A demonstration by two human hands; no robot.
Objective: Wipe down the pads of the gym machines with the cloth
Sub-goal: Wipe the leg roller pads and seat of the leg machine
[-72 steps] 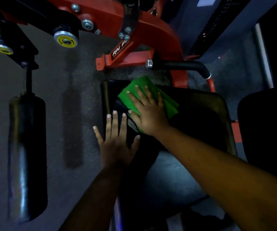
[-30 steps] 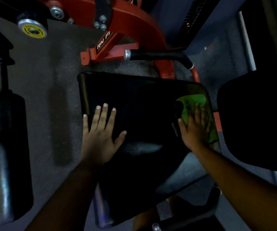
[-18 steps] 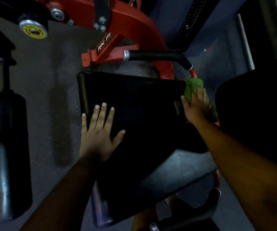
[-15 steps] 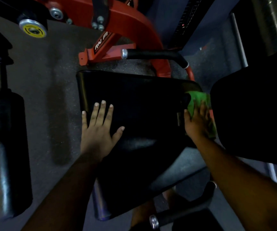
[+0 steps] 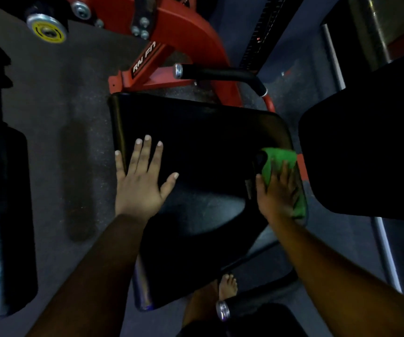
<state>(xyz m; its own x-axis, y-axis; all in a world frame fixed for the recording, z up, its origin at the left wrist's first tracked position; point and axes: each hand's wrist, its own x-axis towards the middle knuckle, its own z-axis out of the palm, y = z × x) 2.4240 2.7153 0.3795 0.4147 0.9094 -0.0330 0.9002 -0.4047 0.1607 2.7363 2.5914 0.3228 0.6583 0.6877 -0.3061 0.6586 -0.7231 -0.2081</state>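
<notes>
Five items, entered largest first.

1. Broad black padded vinyl seat pad [image 5: 203, 152], tilted, mounted on the frame; the surface under treatment. A dull sheen lay across its near middle.
2. Red-painted steel machine frame [image 5: 183, 27], behind the pad, carrying a black foam-sleeved handle bar [image 5: 220, 75] just beyond the pad's far edge.
3. Black cylindrical roller pad [image 5: 3, 215], well apart at the left, upright on its post; judged not yet in hand.
4. Left hand [image 5: 140, 181], flat on the pad's left edge, fingers straight and spread, grasping nothing; judged a brace to steady the pad and the person's lean.
5. Folded green cloth [image 5: 280, 158], at the pad's right edge, lying under the right hand [image 5: 277, 193], whose extended fingers pressed it down rather than clenched it; placement suited an edge pass.
</notes>
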